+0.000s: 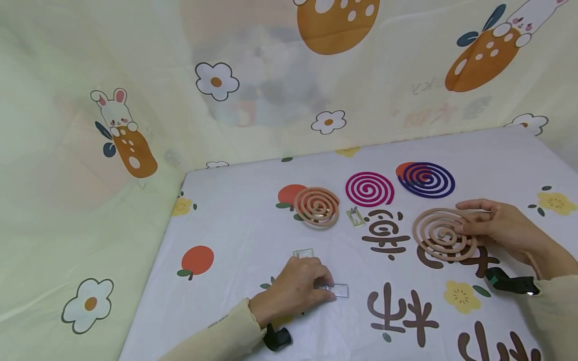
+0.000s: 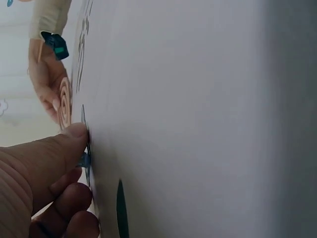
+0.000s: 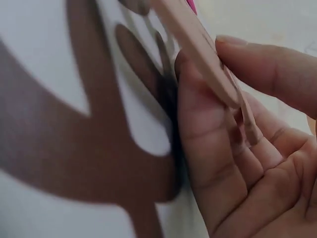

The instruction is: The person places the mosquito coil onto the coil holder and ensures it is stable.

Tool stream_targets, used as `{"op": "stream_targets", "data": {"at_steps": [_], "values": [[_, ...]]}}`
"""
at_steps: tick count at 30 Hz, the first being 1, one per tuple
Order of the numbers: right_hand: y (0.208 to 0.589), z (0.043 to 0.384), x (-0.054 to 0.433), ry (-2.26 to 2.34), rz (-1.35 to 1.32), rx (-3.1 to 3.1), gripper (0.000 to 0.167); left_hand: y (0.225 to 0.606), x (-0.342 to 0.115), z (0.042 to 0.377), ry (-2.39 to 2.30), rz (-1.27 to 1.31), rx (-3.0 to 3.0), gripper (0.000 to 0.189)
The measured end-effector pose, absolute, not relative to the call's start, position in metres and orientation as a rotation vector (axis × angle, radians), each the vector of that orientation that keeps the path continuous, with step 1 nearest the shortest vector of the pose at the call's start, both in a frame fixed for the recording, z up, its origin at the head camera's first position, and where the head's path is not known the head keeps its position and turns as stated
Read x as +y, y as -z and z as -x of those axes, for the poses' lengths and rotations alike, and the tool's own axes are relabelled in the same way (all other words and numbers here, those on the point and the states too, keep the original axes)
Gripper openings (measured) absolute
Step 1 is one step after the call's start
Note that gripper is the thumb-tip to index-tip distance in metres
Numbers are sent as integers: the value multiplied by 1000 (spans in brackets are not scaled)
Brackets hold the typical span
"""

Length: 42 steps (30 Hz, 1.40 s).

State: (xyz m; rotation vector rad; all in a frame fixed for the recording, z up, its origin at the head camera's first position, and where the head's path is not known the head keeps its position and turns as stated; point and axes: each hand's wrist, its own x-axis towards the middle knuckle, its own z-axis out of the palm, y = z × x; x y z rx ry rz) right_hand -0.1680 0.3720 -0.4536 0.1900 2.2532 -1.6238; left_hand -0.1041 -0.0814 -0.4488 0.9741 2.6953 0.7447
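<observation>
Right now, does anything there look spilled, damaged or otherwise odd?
Nothing looks plainly spilled or broken. Mildly odd: the tan coil left of the pink coil has something shiny at its centre and seems slightly raised, whereas the pink one and the blue coil appear to lie flat.

From my end I count four coils: two tan coils [image 1: 318, 206] [image 1: 444, 234], one pink coil [image 1: 368, 189], one dark blue coil [image 1: 426, 179]. I make out three small frames [image 1: 357, 218] [image 1: 303, 253] [image 1: 339, 291]; whether a glint under one tan coil is another, I can't tell. Also two hands [image 1: 295, 288] [image 1: 506, 228], two black wrist pieces [image 1: 277, 340] [image 1: 510, 283].
</observation>
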Motion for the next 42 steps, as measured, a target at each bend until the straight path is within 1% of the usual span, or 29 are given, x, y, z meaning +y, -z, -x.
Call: {"op": "stream_targets", "data": {"at_steps": [6,9,12,16,20,24,31,37,42], "values": [[457,163,362,1781,-208,2067,30,451,-80,104,-784,-968,2690,17],[459,161,353,1813,-188,2033,32,451,-79,104,-799,-966,2683,19],[460,160,346,1797,-178,2041,32,449,-80,103,-834,-947,2675,26],[460,158,340,1813,-158,2027,30,441,-80,104,-919,-909,2660,38],[459,155,334,1910,-111,1960,31,430,-77,110,-950,-914,2653,52],[458,153,326,1983,-62,1897,31,422,-70,116,-934,-864,2630,63],[457,151,308,2057,75,1775,36,423,-54,132,-979,-881,2539,71],[450,147,289,2075,74,1746,36,423,-42,145,-1107,-824,2408,79],[445,145,274,2069,82,1725,34,426,-36,149,-1196,-750,2338,85]]}}
